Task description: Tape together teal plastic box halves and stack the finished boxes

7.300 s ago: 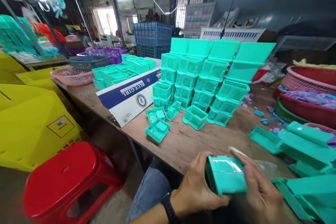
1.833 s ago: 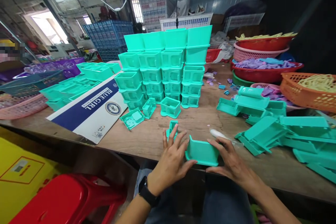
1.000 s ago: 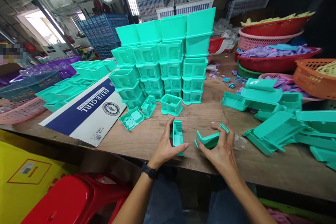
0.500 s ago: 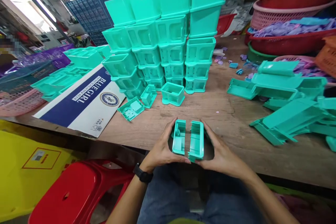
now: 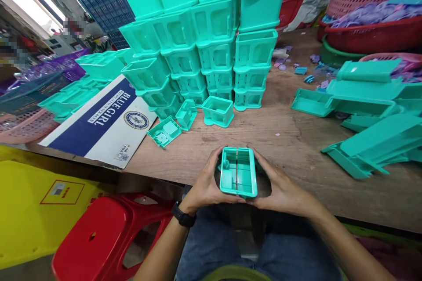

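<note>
Teal plastic box halves (image 5: 238, 172) sit pressed together between our left hand (image 5: 206, 183) at nine o'clock and right hand (image 5: 280, 186) at three, both grips clamped on its side walls; it looks light, stiff, thin-walled.

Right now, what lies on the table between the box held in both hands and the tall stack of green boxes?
In the head view, one loose open box stands there on bare wooden table.

- A small teal plastic box (image 5: 238, 172), seam down its middle, is being pressed together between the left hand (image 5: 206, 182) and right hand (image 5: 280, 186).
- It is being held at the near edge of the worn wooden table (image 5: 290, 140).
</note>
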Available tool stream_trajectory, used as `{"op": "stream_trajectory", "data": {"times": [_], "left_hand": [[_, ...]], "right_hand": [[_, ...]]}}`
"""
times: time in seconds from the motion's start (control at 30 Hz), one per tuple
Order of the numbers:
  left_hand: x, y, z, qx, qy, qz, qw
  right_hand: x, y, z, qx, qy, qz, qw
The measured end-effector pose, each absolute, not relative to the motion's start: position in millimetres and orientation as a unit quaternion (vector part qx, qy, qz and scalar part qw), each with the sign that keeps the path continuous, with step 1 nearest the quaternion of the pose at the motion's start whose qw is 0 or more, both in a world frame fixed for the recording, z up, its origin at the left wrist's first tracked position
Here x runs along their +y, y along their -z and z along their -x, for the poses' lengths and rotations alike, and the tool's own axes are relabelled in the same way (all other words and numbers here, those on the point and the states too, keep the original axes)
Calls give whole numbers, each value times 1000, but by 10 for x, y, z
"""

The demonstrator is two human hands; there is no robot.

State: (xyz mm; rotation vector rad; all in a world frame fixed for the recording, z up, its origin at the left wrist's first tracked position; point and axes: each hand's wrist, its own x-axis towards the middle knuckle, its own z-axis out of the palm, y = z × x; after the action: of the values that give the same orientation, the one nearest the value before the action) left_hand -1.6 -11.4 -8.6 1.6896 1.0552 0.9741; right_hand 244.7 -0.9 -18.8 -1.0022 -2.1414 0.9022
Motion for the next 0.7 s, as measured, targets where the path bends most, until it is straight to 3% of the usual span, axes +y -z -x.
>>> {"op": "stream_trajectory", "data": {"times": [0.7], "left_hand": [[-112,31,-28,454,-384,-686,420]], "right_hand": [[96,165,-2530,-845,-293,337,293]]}}
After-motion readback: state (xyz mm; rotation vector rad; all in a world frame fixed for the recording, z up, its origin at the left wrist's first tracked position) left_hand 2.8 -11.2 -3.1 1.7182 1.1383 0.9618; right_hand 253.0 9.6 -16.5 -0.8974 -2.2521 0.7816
